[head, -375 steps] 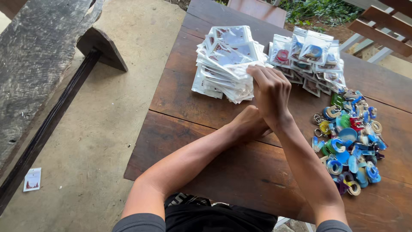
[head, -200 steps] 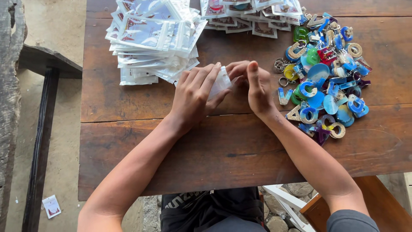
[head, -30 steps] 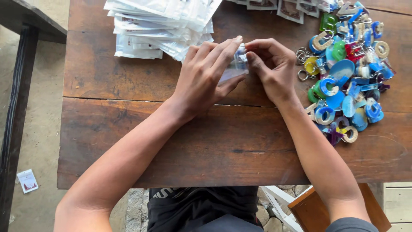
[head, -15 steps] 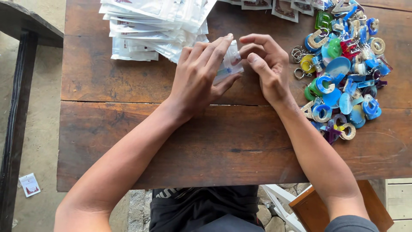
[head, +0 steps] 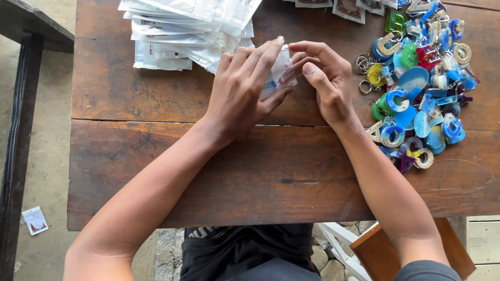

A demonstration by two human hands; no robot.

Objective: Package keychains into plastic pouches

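- On the wooden counter (head: 156, 171), near its far edge, I have both hands closed on one small clear plastic pouch (head: 281, 70), held just above the boards.
- Left hand (head: 245, 88): fingers laid flat along the pouch's near face, thumb tucked beneath, gripping it.
- Right hand (head: 325, 78): fingertips curled and pinching the pouch's right edge; thumb pressed toward the opening.
- Something bluish shows inside the pouch, possibly a keychain; my fingers cover most of it, so I cannot be certain.
- Judgement on progress: this one pouch looks mid-handling, either being filled or closed. Its top edge is hidden, so I cannot tell whether it is sealed.
- Stack of white flat pouches (head: 182, 31) lies to the far left, touching nothing in my hands. A few more packets (head: 349, 8) sit at the far edge.
- Heap of coloured letter keychains (head: 416, 88) lies loose to the right, just beside my right wrist. Judging by its bulk, a good deal of bagging appears left.
- One stray packet (head: 35, 220) lies on the floor to the left.
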